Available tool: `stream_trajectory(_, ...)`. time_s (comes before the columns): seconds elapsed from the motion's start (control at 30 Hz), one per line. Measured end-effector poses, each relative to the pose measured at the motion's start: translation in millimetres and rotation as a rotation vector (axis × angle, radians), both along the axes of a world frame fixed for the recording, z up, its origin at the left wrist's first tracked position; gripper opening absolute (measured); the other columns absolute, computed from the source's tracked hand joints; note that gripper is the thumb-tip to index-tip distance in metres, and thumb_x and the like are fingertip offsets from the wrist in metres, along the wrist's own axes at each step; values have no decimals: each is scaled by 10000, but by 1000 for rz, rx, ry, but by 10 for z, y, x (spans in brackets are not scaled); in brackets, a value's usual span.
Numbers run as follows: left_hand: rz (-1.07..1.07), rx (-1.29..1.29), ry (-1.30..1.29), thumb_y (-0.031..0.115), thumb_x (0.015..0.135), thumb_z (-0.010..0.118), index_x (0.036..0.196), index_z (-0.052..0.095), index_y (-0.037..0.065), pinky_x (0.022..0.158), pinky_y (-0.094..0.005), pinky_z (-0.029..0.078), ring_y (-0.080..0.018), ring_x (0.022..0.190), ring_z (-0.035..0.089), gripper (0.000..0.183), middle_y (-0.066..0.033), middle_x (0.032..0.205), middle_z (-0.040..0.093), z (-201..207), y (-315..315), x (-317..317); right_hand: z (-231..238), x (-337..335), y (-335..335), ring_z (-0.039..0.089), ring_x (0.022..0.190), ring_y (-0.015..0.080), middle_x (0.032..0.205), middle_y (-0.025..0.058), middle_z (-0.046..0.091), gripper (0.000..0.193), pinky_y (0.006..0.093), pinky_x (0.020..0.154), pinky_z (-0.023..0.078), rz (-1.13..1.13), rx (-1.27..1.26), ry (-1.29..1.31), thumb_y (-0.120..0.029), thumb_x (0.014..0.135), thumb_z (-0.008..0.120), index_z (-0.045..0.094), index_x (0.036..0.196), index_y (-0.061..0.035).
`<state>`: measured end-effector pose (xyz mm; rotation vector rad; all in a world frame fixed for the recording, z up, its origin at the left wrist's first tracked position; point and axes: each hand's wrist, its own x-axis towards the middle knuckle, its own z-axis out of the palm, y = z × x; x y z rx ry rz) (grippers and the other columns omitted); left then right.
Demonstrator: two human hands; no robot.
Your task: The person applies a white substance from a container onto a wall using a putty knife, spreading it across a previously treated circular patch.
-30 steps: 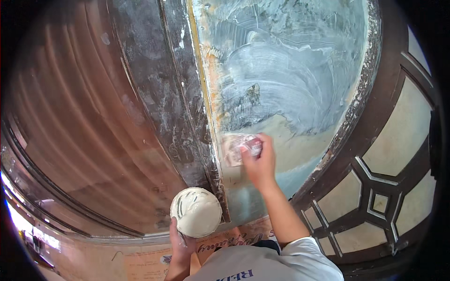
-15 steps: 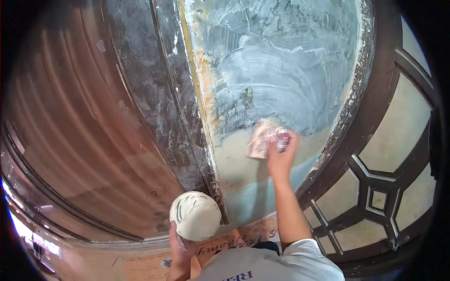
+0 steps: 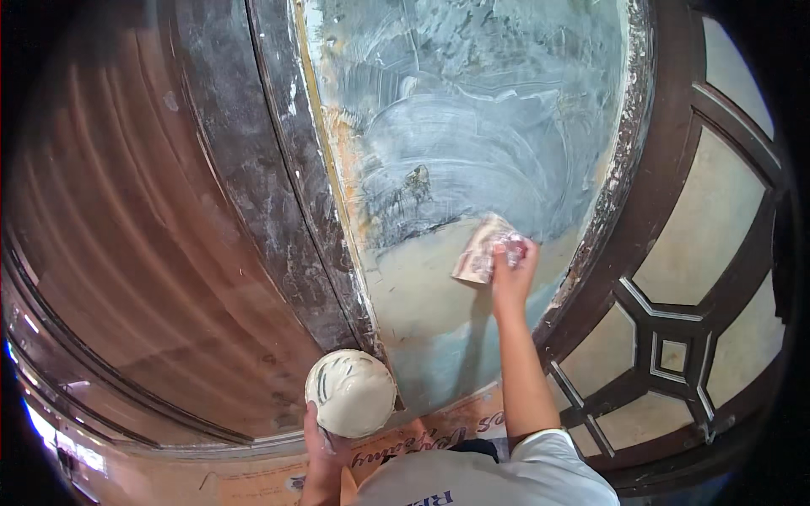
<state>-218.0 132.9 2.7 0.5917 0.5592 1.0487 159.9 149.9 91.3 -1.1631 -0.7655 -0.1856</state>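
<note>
My right hand [image 3: 515, 278] is closed around the reddish, smeared handle of a wide putty knife [image 3: 477, 255]. Its broad blade, coated in pale putty, lies against the wall panel [image 3: 498, 160]. Around the blade spreads a smooth cream layer of putty [image 3: 422, 274]; above it the panel is blue-grey with streaked, curved marks. Lower left, my left hand [image 3: 327, 447] grips the side of a round tub [image 3: 351, 393] filled with cream putty, some dark streaks showing on its top. Most of the tub's outer wall is hidden from above.
A dark, worn wooden frame [image 3: 278, 169] borders the panel on the left, beside a brown glossy surface [image 3: 152, 228]. To the right stands a dark door or grille [image 3: 675, 316] with pale panes. Printed orange cardboard [image 3: 253, 485] covers part of the floor.
The putty knife has slid rightward across the panel, its blade turning somewhat. My left hand keeps the tub in nearly the same place, while the whole view has shifted slightly.
</note>
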Motion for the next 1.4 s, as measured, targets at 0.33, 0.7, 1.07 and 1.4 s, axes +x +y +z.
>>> stream_trajectory(0.33,-48,4,-37,439,1010,392,1434,417,60,1105,-444,356,-292,1295,493,569,-130,1415,514,37,-61,179,205,-503,-159,536,990,165,1100,95,550,456,326,867,456,95,-215,-88,-135,864,712,459,1227,-26)
stream_trajectory(0.7,-18,14,-105,425,1015,388,1437,400,50,1107,-450,363,-303,1303,485,565,-145,1432,493,20,-216,337,-553,38,-183,508,1038,179,1134,94,493,368,313,904,436,10,8,436,-117,927,642,435,1217,-23)
stream_trajectory(1.07,9,-48,-195,344,1028,403,1420,403,19,1078,-451,435,-308,1251,541,510,-181,1401,510,-79,-289,632,-444,-78,-409,514,980,165,1074,71,522,403,303,876,441,349,-124,130,-82,878,675,441,1202,-33)
stream_trajectory(1.4,65,-70,-195,351,1027,421,1419,403,22,1090,-433,420,-276,1273,524,512,-146,1410,510,40,-532,788,-367,-183,-577,601,912,168,998,93,642,343,311,817,483,631,-409,86,-115,839,703,536,1123,-21)
